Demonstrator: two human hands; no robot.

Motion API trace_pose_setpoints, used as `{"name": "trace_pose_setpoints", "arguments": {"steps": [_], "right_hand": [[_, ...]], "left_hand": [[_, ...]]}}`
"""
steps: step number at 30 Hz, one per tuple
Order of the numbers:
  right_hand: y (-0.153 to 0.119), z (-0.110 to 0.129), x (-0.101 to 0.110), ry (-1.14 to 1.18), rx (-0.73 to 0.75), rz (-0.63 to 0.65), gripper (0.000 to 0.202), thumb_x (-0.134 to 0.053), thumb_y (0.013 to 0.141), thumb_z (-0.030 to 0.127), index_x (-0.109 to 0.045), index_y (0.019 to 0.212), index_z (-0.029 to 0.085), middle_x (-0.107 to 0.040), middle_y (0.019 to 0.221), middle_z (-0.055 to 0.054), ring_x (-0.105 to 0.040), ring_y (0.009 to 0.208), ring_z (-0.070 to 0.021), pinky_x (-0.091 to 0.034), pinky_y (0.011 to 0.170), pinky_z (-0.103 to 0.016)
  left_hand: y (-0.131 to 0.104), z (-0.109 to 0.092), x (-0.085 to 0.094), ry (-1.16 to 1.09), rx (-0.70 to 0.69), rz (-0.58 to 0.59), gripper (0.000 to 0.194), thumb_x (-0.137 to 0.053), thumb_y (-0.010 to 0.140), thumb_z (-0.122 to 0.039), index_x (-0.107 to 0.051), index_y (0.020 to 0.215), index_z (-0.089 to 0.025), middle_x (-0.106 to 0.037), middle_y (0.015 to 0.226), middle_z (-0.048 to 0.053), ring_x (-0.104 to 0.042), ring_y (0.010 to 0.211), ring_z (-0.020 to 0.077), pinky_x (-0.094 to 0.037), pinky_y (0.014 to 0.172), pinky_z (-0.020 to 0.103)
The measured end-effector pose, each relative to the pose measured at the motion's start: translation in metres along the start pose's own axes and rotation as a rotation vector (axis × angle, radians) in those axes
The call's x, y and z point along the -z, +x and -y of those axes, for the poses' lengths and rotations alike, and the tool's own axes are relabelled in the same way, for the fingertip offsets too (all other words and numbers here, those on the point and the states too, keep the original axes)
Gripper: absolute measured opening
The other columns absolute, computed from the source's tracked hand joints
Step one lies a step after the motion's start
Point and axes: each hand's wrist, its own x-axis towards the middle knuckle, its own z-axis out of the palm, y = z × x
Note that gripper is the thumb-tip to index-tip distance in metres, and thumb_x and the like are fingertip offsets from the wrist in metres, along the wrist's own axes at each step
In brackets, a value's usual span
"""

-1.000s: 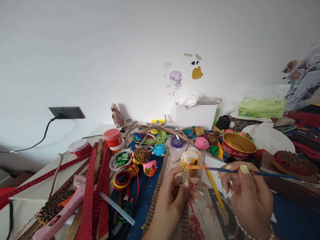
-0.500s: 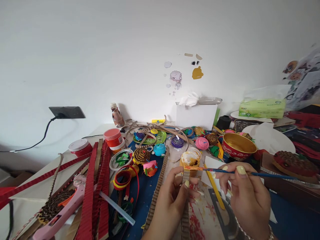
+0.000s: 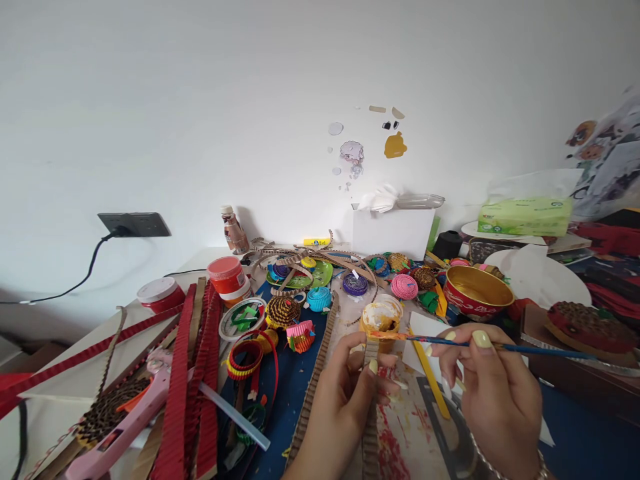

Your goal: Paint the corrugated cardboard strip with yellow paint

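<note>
My left hand [image 3: 350, 387] pinches a narrow corrugated cardboard strip [image 3: 371, 433] between thumb and fingers, its upper end pointing away from me. In my right hand [image 3: 493, 380] is a blue-handled paintbrush [image 3: 545, 349], held like a pen and lying nearly level. Its orange-smeared tip reaches the upper end of the strip; whether it presses on it I cannot tell. Just behind stands a paint jar [image 3: 383, 313] with white and yellow-orange paint on its rim. A yellow stick [image 3: 430, 373] and white paper [image 3: 420, 333] lie beneath the brush.
Red corrugated strips [image 3: 175, 387] and a pink glue gun [image 3: 135, 413] lie at left, near red paint tubs [image 3: 227, 277]. Several coiled cardboard pieces, such as a pink one [image 3: 404, 287], sit mid-table. A gold-lined red bowl [image 3: 477, 293] stands at right. Behind it is a tissue pack [image 3: 525, 215].
</note>
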Motion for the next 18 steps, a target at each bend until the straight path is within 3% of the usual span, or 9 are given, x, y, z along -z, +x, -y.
{"name": "trace_pose_setpoints", "arguments": {"steps": [18], "right_hand": [[0.0002,0.0016,0.0003,0.003,-0.043,-0.033,0.021,-0.047,0.091,0.030,-0.055,0.074,0.019,-0.052,0.062,0.004,-0.048,0.045,-0.0065,-0.044,0.053,-0.024]], "left_hand": [[0.0003,-0.0004,-0.0015,0.006,-0.019,-0.016,0.029,-0.063,0.081,-0.035,-0.050,0.105,-0.025,-0.072,0.094,0.003,-0.070,0.072,0.0155,-0.047,0.065,0.024]]}}
